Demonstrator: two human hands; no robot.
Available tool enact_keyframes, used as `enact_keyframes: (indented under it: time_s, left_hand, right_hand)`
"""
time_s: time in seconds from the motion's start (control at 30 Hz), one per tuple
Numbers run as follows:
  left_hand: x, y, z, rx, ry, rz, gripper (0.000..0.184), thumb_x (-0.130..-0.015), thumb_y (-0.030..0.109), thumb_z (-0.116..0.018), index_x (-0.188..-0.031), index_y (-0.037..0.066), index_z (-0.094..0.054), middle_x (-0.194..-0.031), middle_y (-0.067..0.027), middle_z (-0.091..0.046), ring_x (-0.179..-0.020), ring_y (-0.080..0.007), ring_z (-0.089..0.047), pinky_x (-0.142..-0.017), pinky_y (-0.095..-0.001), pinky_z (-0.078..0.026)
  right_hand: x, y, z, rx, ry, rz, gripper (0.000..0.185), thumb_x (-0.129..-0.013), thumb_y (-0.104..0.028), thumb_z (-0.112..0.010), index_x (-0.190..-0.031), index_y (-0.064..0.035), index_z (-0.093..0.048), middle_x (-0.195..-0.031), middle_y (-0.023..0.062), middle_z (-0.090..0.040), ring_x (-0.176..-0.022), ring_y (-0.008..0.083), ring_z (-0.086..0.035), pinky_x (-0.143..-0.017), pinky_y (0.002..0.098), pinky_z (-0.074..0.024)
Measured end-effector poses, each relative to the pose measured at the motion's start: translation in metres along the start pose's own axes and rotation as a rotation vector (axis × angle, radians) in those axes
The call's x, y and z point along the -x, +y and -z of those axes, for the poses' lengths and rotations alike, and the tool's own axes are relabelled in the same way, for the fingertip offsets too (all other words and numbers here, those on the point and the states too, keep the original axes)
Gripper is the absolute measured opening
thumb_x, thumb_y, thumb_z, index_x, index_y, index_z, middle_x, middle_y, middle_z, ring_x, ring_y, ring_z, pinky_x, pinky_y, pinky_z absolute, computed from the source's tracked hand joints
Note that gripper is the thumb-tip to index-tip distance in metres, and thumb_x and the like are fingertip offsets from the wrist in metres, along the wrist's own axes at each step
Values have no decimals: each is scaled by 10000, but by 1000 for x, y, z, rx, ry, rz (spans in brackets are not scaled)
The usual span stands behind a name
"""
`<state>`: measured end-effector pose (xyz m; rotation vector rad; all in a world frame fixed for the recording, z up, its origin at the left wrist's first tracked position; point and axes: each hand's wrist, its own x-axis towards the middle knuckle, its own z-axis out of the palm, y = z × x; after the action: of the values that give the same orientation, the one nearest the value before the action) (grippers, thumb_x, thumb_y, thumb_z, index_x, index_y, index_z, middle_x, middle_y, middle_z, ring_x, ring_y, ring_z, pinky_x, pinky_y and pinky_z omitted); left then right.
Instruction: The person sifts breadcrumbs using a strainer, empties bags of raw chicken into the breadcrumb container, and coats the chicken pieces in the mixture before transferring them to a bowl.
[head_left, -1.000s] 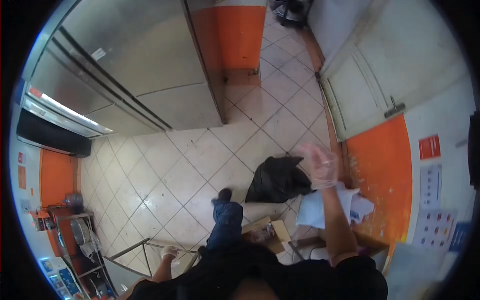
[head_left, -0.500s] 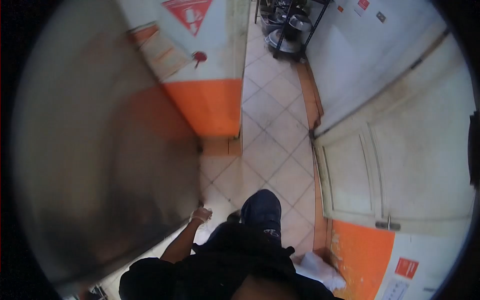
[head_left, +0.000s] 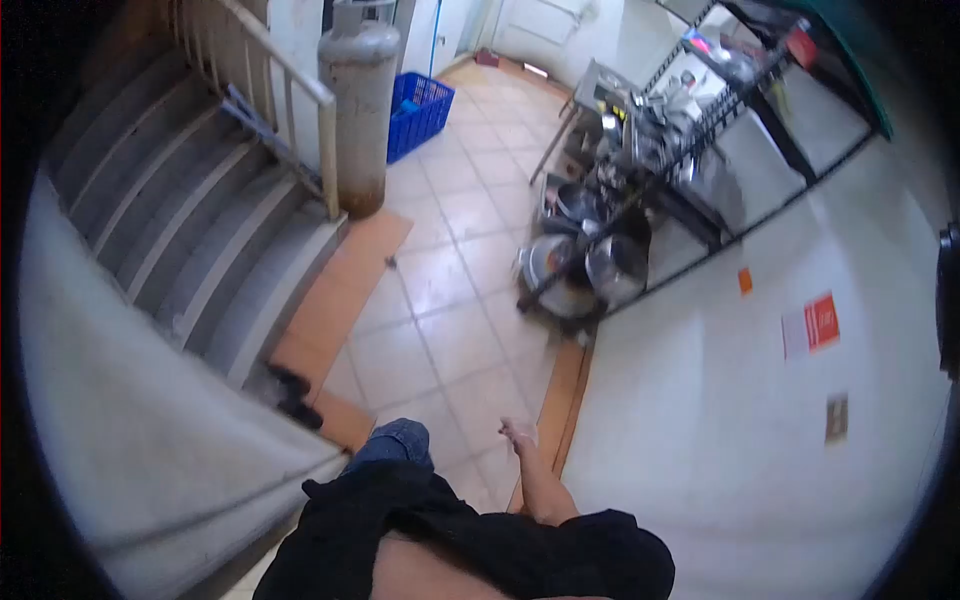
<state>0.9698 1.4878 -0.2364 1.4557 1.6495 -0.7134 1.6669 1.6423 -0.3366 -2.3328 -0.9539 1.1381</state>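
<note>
My right hand (head_left: pixel 518 433), in a thin clear glove, hangs low in front of my body at the lower middle. Its fingers are loosely bent and somewhat apart, with nothing seen in them. It touches nothing; the tiled floor (head_left: pixel 430 350) lies beneath it and the white wall (head_left: pixel 700 440) is to its right. My left hand is out of view. One knee in blue jeans (head_left: pixel 403 440) shows to the left of the right hand.
Stairs (head_left: pixel 190 220) with a railing (head_left: pixel 325 150) rise at the left, beside a tall gas cylinder (head_left: pixel 358 120) and a blue crate (head_left: pixel 420 112). A black rack (head_left: pixel 715 235) with pots (head_left: pixel 615 265) stands along the right wall. Dark shoes (head_left: pixel 295 398) lie by the bottom step.
I have moved forward past the metal cabinet and the door into the passage. The stairs, cylinder and crate have come into view, and the rack is closer. My left hand has left the view.
</note>
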Motion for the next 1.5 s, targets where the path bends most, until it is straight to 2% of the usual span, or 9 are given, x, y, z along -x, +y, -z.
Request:
enact_keyframes:
  time_s: [0.27,0.53,0.6,0.77,0.83,1.13,1.33,1.43,1.5]
  left_hand:
    - [-228,270,293,313,107,-72,364,-907,353,-412,-847,71,-635,-758,-107,-607,-698,-217,-582,-658,-373,-474]
    - [-325,593,951,661,654,-199,243,-908,253,-466,-809,57,-571,-653,-43,-544,-597,-145,-510,-552,-306,-411]
    - [-367,648,1066,1472,757,-366,248,-928,301,-510,-882,62,-561,-754,-12,-568,-669,-129,-526,-608,-285,-445]
    - [-448,744,1115,1295,840,-395,335,-912,364,-535,-943,32,-571,-797,-39,-595,-724,-149,-549,-673,-282,-447]
    - [-448,755,1086,578,546,-153,354,-887,329,-553,-1088,40,-590,-839,-90,-622,-808,-139,-570,-735,-272,-460]
    - [-738,765,1143,448,254,-43,190,-849,235,-546,-944,74,-581,-764,-64,-588,-736,-147,-552,-650,-308,-480]
    - [-1034,814,1435,1737,258,-337,86,-829,169,-523,-760,117,-521,-651,-12,-506,-591,-149,-502,-533,-321,-458]
    - [-942,989,1726,551,633,-699,267,-895,362,-531,-725,158,-494,-634,28,-467,-563,-103,-455,-490,-253,-375]
    - [-1038,1008,1823,1141,474,-669,250,-929,373,-506,-860,134,-539,-712,24,-512,-607,-81,-478,-515,-233,-387]
  right_hand:
    - [-205,-529,159,-15,-121,391,262,-887,-258,-540,-961,-25,-633,-756,74,-649,-625,167,-615,-594,295,-516]
    - [-557,-634,210,-855,-262,-304,129,-873,-151,-508,-834,-64,-595,-668,53,-589,-597,188,-599,-529,332,-489]
    - [-670,-647,220,-565,-268,-276,141,-848,-105,-498,-781,-40,-603,-650,77,-584,-547,213,-569,-493,367,-463]
    - [-920,-722,198,89,-363,168,281,-910,-177,-412,-796,-29,-622,-667,104,-592,-592,214,-577,-497,365,-444]
    - [-900,-854,270,-343,-587,55,261,-929,-276,-463,-923,-53,-599,-804,86,-644,-656,197,-611,-590,317,-482]
    - [-1114,-1146,423,-902,-412,120,202,-877,-227,-539,-979,-62,-595,-806,43,-625,-686,154,-616,-617,275,-509]
    - [-1265,-1181,561,-808,260,110,257,-876,-201,-522,-1107,-96,-559,-832,30,-610,-688,142,-600,-591,273,-505]
    - [-1328,-1171,677,-1119,497,64,267,-854,-100,-498,-1114,-68,-549,-814,51,-597,-629,145,-587,-539,276,-499]
    - [-1370,-1160,747,-1153,561,54,301,-846,-57,-511,-1147,-59,-533,-803,62,-592,-606,152,-582,-517,269,-494]
